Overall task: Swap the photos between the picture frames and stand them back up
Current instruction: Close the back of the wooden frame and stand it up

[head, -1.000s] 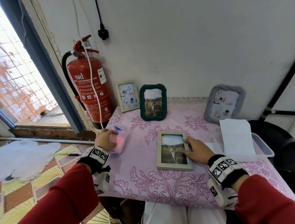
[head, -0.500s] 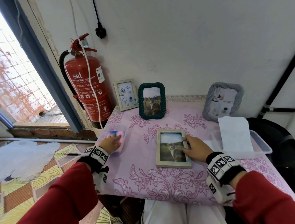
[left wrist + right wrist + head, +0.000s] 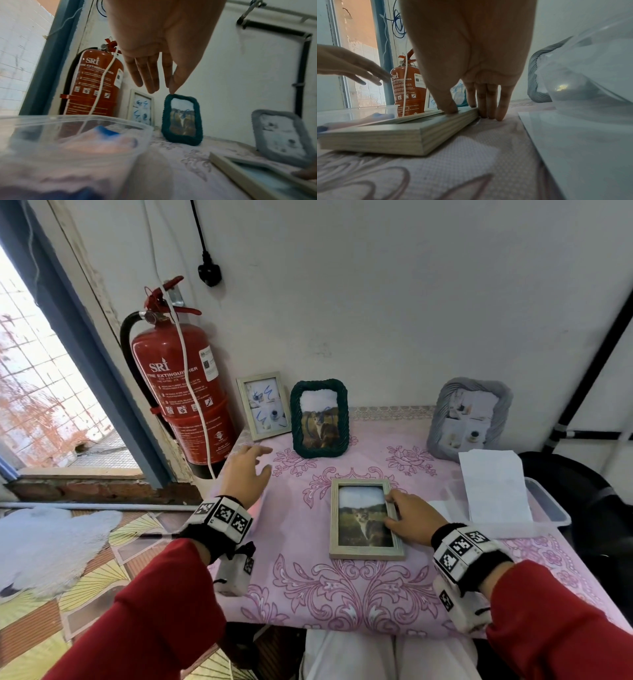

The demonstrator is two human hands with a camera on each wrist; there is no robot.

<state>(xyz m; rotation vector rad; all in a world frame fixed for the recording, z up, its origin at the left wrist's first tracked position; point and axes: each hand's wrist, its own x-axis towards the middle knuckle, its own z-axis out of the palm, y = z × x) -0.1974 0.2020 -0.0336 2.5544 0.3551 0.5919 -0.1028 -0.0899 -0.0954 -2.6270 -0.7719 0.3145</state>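
Beside the standing green rope-edged frame (image 3: 319,418): pale wooden cat-photo frame (image 3: 365,519), flat, face-up on pink tablecloth (image 3: 342,590); right hand (image 3: 409,520) pinches its edge, likely to lift; left hand (image 3: 247,474) hovers spread, empty.

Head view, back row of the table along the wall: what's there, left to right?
Red fire extinguisher → small pale wooden frame with a blue-scribbled photo → dark green woven frame with a cat photo → grey ribbed fabric frame with a four-panel photo. All three frames are standing.
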